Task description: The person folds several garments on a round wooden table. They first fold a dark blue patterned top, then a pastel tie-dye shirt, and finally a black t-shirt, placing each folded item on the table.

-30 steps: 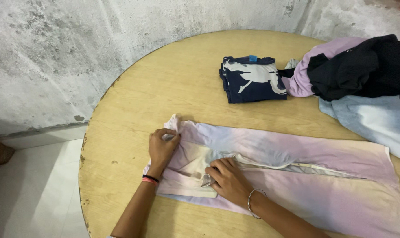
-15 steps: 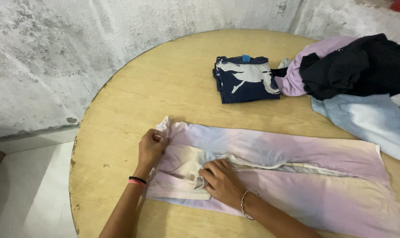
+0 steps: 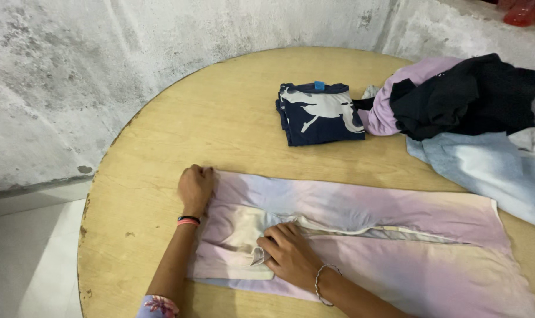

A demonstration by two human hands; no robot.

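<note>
1. Pastel cloth, pink running to lilac, pale blue and cream: the garment (image 3: 361, 235) lies flat across the near half of the round wooden table (image 3: 220, 129), spreading from your hands out to the right edge of view. A cream inner panel shows at its left end, and a pale seam runs down its middle.
2. Your left hand (image 3: 195, 187) is curled into a loose fist at the garment's upper left corner, fingers bunched on the cloth edge. Knuckles face up; you cannot see how much fabric is gathered underneath. A black and pink band sits on that wrist.
3. Your right hand (image 3: 288, 254) rests palm down on the cream panel, fingers close together and bent, the fingertips pinching a small folded flap of the cloth. A thin silver bangle circles that wrist.
4. The two hands are near each other, both on the garment's left end, the left farther from you than the right.
5. Far side of the table: a folded navy shirt (image 3: 319, 113) with a white print, lying apart from the garment.
6. Just right of it, touching, a loose heap of clothes (image 3: 456, 106): lilac, black, and a pale blue piece trailing toward the garment's far end.
7. Behind the table, a rough grey plaster wall (image 3: 102, 59); pale floor tile at lower left.
</note>
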